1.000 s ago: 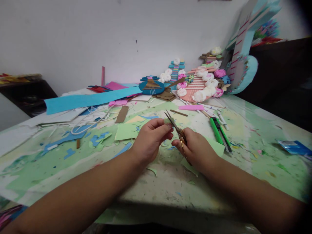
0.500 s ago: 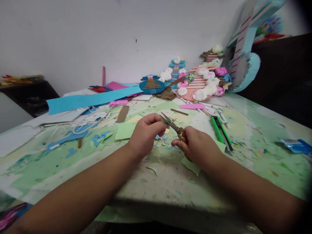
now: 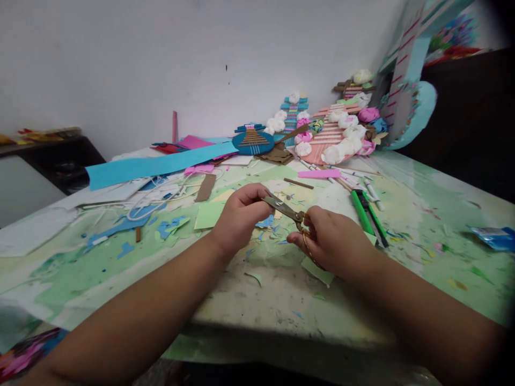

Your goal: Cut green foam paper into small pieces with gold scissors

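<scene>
Above the middle of the table, my left hand (image 3: 241,217) has thumb and fingertips pinched together on a small piece of green paper (image 3: 277,203), mostly hidden by fingers and blades. My right hand (image 3: 336,236) is closed round the gold handles of a pair of scissors (image 3: 287,209). The blades point left, with their tips at my left fingertips. Below my right hand lies a pale green paper scrap (image 3: 317,271). A light green sheet (image 3: 209,215) rests on the table just left of my left hand.
A green utility knife (image 3: 368,217) lies right of my right hand, near several markers (image 3: 374,193). Behind are a long blue strip (image 3: 161,165), a blue oval craft piece (image 3: 252,142) and a pink one with paper flowers (image 3: 333,136). Paper scraps litter the table (image 3: 281,305).
The scissor blades have closed together at my left fingertips. Both hands stay in nearly the same place, and the whole view has shifted slightly.
</scene>
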`<state>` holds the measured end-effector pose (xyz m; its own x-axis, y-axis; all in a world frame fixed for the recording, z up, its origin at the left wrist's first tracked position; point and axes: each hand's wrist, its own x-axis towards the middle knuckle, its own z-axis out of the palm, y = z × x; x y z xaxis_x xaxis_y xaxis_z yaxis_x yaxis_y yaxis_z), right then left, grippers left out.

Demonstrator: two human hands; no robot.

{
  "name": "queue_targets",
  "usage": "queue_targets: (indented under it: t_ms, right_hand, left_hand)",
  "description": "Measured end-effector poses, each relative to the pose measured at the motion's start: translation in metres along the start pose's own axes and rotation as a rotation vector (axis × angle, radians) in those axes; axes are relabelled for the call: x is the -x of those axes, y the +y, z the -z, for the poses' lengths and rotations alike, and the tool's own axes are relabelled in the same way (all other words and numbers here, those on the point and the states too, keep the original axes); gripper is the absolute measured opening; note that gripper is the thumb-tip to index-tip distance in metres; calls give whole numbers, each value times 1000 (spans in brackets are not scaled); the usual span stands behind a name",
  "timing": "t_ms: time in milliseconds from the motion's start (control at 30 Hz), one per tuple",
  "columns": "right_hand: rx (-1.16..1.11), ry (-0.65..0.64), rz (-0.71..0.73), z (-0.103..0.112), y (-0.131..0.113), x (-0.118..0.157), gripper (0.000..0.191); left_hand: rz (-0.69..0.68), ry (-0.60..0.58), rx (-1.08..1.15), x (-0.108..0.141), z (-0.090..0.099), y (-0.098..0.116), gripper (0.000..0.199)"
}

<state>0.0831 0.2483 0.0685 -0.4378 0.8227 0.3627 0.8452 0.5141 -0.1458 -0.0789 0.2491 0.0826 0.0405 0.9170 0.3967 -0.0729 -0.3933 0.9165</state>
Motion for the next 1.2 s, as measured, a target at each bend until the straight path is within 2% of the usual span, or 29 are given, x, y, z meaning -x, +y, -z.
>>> queue_targets:
  t_ms: [400, 833, 1000, 1200]
  right_hand:
    - [-9, -57, -9, 1, -4, 0, 31]
    - [-38, -91, -9, 0, -5, -2, 30]
    - [-40, -91, -12, 0, -4, -2, 30]
    - [-37, -92, -7, 0, -3, -2, 30]
  left_hand:
    - [38, -40, -61, 1, 0, -4, 5]
    - [-18, -68, -10, -2, 6, -5, 5]
    - [29, -84, 48, -4, 9, -7, 4]
    - [59, -49, 136, -7, 9, -8, 5]
